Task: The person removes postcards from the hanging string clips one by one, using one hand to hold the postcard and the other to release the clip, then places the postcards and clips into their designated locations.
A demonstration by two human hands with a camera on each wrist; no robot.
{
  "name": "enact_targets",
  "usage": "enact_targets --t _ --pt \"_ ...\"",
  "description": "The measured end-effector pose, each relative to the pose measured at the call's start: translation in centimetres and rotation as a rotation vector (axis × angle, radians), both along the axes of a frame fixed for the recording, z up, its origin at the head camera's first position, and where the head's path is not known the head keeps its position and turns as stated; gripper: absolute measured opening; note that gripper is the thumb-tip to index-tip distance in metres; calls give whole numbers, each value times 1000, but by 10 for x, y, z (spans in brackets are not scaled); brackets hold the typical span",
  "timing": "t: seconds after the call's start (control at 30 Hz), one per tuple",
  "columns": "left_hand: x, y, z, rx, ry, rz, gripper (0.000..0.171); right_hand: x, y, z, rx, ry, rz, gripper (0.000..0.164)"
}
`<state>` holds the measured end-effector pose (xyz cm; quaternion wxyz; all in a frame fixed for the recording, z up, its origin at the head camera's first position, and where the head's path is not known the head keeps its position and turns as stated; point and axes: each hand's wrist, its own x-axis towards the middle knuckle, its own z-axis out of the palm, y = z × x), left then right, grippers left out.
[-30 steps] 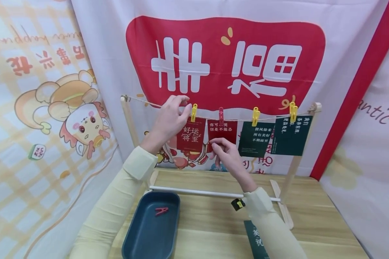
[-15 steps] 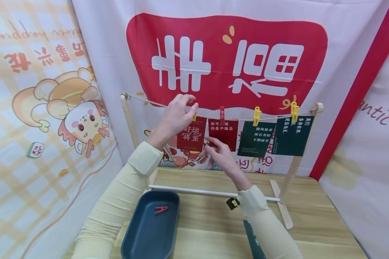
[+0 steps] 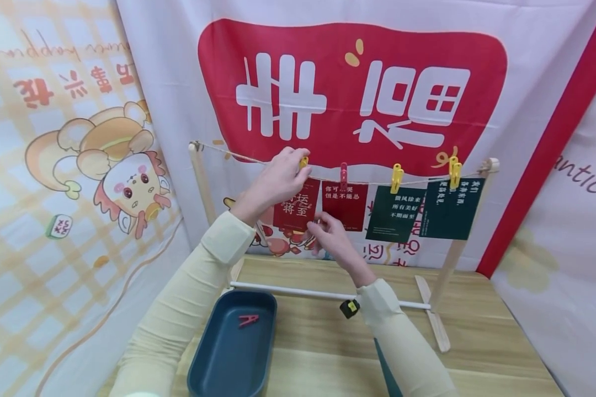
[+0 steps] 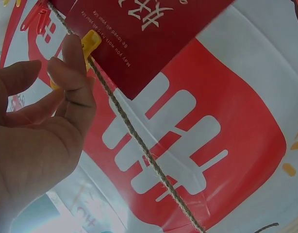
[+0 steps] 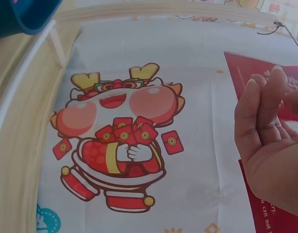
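Observation:
A twine line (image 3: 323,179) carries several cards hung by clothespins. My left hand (image 3: 278,175) is at the yellow clothespin (image 4: 92,42) over the leftmost card, thumb and fingers about it; the hand covers most of it in the head view. That red card (image 3: 295,207) has white lettering. At its lower right corner is my right hand (image 3: 330,234), fingers loosely curled and overlapping the card; I cannot tell whether they pinch it. A second red card (image 3: 344,212) hangs from a red clothespin (image 3: 344,175). Two dark green cards, one nearer (image 3: 394,220) and one farther right (image 3: 452,218), hang from yellow clothespins.
The wooden stand has a left post (image 3: 201,182), a right post (image 3: 454,242) and a white rod (image 3: 288,289) low between them. A blue tray (image 3: 196,364) with a red clothespin (image 3: 248,320) stands front left. A green card (image 3: 386,366) lies partly under my right sleeve.
My left hand has moved right, from beside the leftmost clothespin to cover it. My right hand has shifted slightly left, to the lower corner of the leftmost card.

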<state>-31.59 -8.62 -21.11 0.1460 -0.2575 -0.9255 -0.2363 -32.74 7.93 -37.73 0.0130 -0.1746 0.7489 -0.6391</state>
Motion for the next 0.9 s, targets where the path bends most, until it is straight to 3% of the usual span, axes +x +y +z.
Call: enact_targets --t 0.27,0.47,0.7,0.9 --pt "-1 0 1 -37 -9 28 53 -5 -6 -3 34 -14 -2 35" --pt "-3 1 4 -22 2 5 43 -7 -4 -4 39 -35 -9 37" --pt "-2 -2 5 8 -26 7 40 10 -1 13 33 -22 28 34" --pt "-3 -3 4 30 11 -3 35 16 0 21 -2 -9 35 33"
